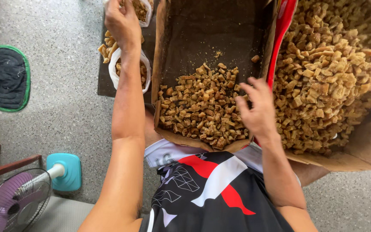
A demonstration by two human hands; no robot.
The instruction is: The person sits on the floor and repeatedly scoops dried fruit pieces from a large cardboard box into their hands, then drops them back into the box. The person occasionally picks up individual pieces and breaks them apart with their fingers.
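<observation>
A cardboard box [185, 38] tilts toward me with a heap of small brown fried snack pieces [198, 105] at its near end. My right hand [256, 107] hovers over the right side of that heap, fingers spread, holding nothing. My left hand [122, 21] reaches far out to the upper left, fingers closed around the top of a small clear plastic bag [144, 10] of the same pieces. A second filled clear bag [119, 68] lies below that hand, beside my forearm.
A bigger cardboard box [366, 146] heaped with the same snack pieces [331, 73] sits at the right, a red flap [282, 30] between the boxes. The bags rest on a dark board [104, 83]. On the speckled floor: a green-edged mat [6, 78], a fan [16, 199].
</observation>
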